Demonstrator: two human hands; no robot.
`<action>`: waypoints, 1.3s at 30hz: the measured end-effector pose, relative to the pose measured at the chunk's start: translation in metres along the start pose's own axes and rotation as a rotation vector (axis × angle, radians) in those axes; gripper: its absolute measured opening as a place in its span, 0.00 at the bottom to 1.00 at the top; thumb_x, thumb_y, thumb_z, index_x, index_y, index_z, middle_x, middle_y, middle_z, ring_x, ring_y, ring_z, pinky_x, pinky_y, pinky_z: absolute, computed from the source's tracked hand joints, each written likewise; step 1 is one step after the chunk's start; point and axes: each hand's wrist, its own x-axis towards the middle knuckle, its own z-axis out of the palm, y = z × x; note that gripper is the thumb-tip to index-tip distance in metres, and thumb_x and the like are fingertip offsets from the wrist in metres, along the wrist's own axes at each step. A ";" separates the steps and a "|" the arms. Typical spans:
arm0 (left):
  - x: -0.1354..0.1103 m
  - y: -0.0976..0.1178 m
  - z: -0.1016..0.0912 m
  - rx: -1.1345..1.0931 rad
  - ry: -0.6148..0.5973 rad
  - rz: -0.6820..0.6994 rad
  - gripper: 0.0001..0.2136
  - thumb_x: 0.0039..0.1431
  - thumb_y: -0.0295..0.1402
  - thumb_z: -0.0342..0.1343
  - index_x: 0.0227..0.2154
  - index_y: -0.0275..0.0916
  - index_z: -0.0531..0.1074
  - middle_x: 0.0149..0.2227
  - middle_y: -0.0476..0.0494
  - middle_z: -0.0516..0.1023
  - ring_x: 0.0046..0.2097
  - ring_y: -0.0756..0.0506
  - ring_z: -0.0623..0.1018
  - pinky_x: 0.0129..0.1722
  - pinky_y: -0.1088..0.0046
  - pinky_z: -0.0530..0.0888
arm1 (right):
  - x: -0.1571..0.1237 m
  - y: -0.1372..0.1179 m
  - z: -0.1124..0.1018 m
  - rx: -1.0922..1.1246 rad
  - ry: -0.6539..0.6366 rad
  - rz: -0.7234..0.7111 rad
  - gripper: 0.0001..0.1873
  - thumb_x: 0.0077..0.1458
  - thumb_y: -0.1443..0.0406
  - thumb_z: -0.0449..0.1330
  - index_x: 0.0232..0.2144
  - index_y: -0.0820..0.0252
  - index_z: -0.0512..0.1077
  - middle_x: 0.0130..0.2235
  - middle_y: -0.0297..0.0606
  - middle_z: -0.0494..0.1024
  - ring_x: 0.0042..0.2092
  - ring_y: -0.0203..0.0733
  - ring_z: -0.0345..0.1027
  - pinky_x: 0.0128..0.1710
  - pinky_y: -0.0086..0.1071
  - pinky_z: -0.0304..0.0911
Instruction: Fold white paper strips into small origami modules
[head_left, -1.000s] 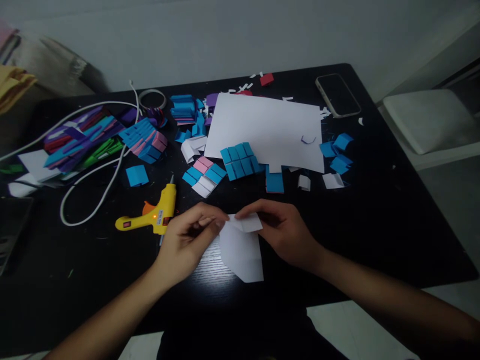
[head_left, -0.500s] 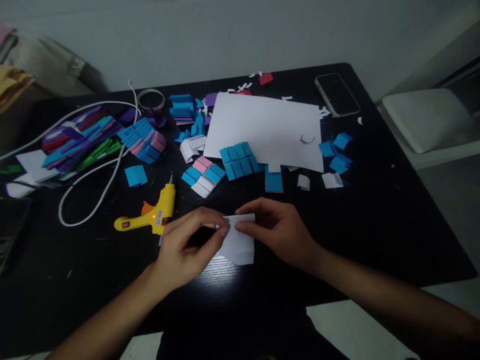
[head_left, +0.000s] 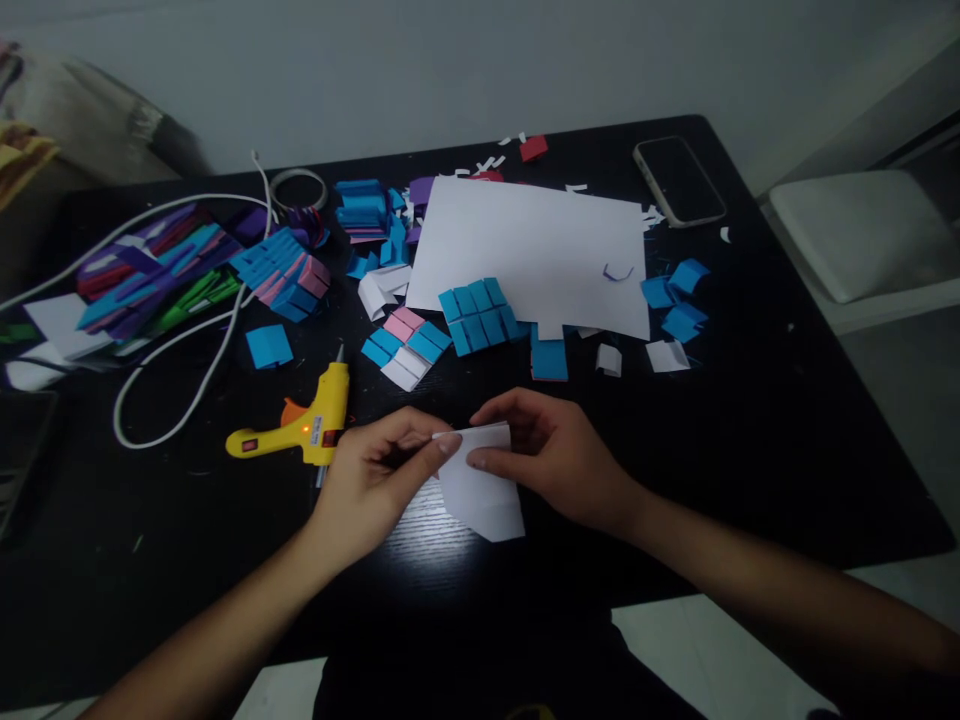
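Observation:
Between both hands, near the table's front edge, is a small white piece of paper [head_left: 484, 490] with a fold along its top. My left hand [head_left: 375, 480] pinches its upper left corner between thumb and fingers. On the right side, my right hand [head_left: 551, 455] grips the upper edge, thumb in front and fingers behind. The paper's lower part hangs free, its bottom left corner cut at a slant. Just left of my left hand lies a yellow glue gun [head_left: 326, 415] with a small orange light glowing, its nozzle pointing away from me.
Beyond the hands lie a large white sheet [head_left: 532, 240], a joined blue paper block [head_left: 478, 317] and a pink, blue and white block [head_left: 407, 348]. Coloured strips [head_left: 157, 270] and a white cable [head_left: 124, 405] spread at left. A phone [head_left: 679, 180] rests back right.
The white paper has tilted, and its lower edge now reaches further down and right. My left thumb has slid onto its top edge. Both hands keep their hold.

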 end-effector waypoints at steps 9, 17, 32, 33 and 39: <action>-0.002 -0.001 -0.001 -0.006 -0.054 -0.010 0.07 0.65 0.32 0.60 0.32 0.38 0.80 0.24 0.50 0.79 0.27 0.51 0.78 0.27 0.80 0.73 | 0.000 -0.001 0.000 -0.063 -0.005 0.002 0.11 0.50 0.66 0.73 0.36 0.59 0.79 0.34 0.33 0.81 0.35 0.35 0.74 0.33 0.28 0.69; -0.003 0.000 -0.001 0.040 -0.049 0.067 0.05 0.65 0.31 0.60 0.34 0.38 0.79 0.28 0.50 0.81 0.29 0.52 0.79 0.30 0.80 0.74 | 0.001 -0.005 0.001 -0.132 0.028 -0.047 0.10 0.56 0.58 0.70 0.33 0.59 0.81 0.32 0.35 0.81 0.33 0.38 0.73 0.31 0.29 0.66; -0.002 0.000 -0.001 -0.045 -0.001 0.055 0.03 0.63 0.30 0.61 0.35 0.37 0.78 0.27 0.49 0.81 0.29 0.51 0.79 0.30 0.78 0.76 | -0.001 -0.004 -0.001 -0.192 0.099 -0.136 0.09 0.56 0.57 0.70 0.34 0.57 0.82 0.31 0.34 0.81 0.32 0.38 0.73 0.29 0.30 0.67; -0.002 0.001 -0.001 -0.046 0.002 0.062 0.03 0.64 0.30 0.61 0.35 0.38 0.79 0.27 0.49 0.81 0.29 0.51 0.80 0.30 0.78 0.76 | -0.001 -0.005 -0.001 -0.191 0.098 -0.137 0.09 0.56 0.58 0.70 0.34 0.57 0.82 0.31 0.34 0.81 0.32 0.38 0.73 0.29 0.30 0.67; 0.000 0.002 -0.005 -0.111 -0.019 0.016 0.05 0.66 0.30 0.59 0.36 0.37 0.79 0.29 0.47 0.81 0.32 0.49 0.81 0.33 0.76 0.78 | -0.001 -0.007 -0.001 -0.184 0.112 -0.156 0.08 0.56 0.58 0.70 0.33 0.56 0.81 0.32 0.34 0.81 0.33 0.38 0.74 0.31 0.30 0.68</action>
